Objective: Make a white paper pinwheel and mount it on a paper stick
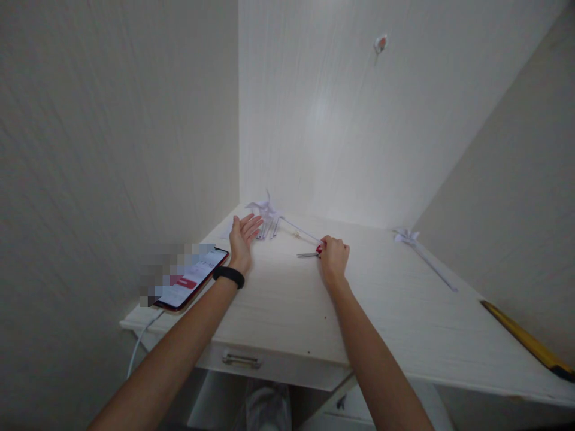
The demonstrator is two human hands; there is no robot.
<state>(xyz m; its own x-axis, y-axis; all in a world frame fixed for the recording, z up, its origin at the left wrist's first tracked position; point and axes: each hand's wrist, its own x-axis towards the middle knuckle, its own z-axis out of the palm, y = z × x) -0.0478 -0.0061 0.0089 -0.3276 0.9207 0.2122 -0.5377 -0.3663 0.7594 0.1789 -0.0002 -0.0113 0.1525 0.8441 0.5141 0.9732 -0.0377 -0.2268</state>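
Note:
A white paper pinwheel [266, 209] is toward the back left of the white desk, and its thin stick [300, 228] slants down to my right hand [335, 256]. The fingers of that hand are closed on the stick's near end. Scissors [308, 255] with red handles lie against the same hand, their blades pointing left and the handles partly covered. My left hand [244, 239], wearing a black wristband, is open with fingers spread beside the pinwheel. Several short white paper rolls [269, 228] lie just past its fingertips.
Left of my left wrist lies a phone [193, 280] with a white cable [137, 347]. A second paper pinwheel [408, 237] with its stick rests at the back right. A yellow tool [523, 335] is by the right wall. Walls enclose the desk [287, 311].

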